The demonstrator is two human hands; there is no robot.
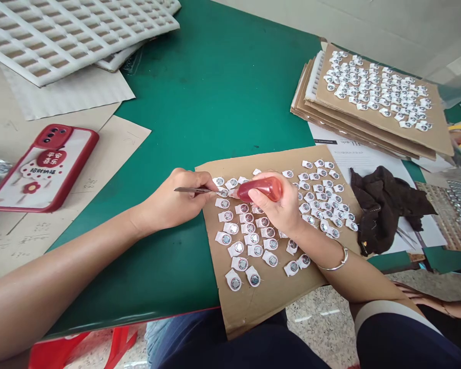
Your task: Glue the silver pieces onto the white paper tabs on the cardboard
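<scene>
My left hand point(179, 200) is closed on a pair of metal tweezers point(192, 189), whose tips reach a small white piece with a round metallic centre point(223, 192). Wrapped round a red squeeze bottle point(261, 189), my right hand point(282, 207) holds it on its side, nozzle pointing left at the same piece. Whether the nozzle touches the piece I cannot tell. Many similar pieces lie in rough rows on a brown cardboard sheet point(238, 312) under both hands. My right hand and forearm hide some of them.
A phone in a red case point(75, 169) lies at left on paper. White foam grids point(80, 36) are at the upper left. At the upper right, stacked cardboard point(438, 123) bears more pieces. A dark cloth point(380, 205) lies right of the sheet. Another person's hand point(418, 297) shows at lower right.
</scene>
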